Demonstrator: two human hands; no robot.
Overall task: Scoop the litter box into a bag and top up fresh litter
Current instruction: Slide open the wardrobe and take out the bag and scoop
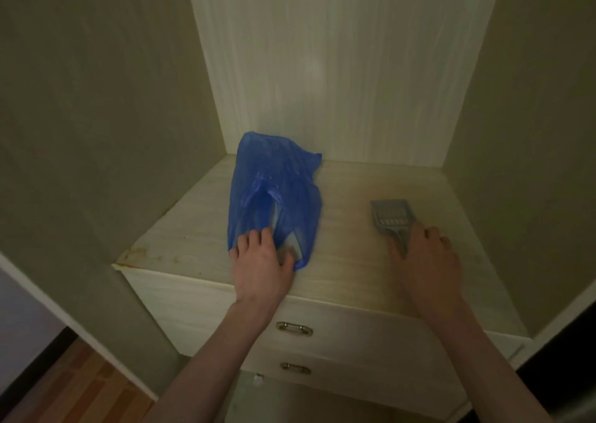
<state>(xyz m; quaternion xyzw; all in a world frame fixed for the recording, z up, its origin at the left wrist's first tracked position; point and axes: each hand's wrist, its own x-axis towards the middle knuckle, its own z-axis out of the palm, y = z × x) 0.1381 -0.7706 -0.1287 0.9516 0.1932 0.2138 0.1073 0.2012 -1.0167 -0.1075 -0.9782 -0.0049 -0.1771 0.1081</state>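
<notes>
Here, in the head view, our left hand [262,255] rests with curled fingers on the near end of the blue plastic bag [274,196], which lies on the pale wooden shelf [348,261]. The bag looks thin, soft and slippery; we judge its handles the best hold. Our right hand [425,255] closes around the handle of the grey slotted litter scoop [390,216], stiff and light.

Bare shelf [348,229] between bag [274,196], scoop [392,217]
</notes>
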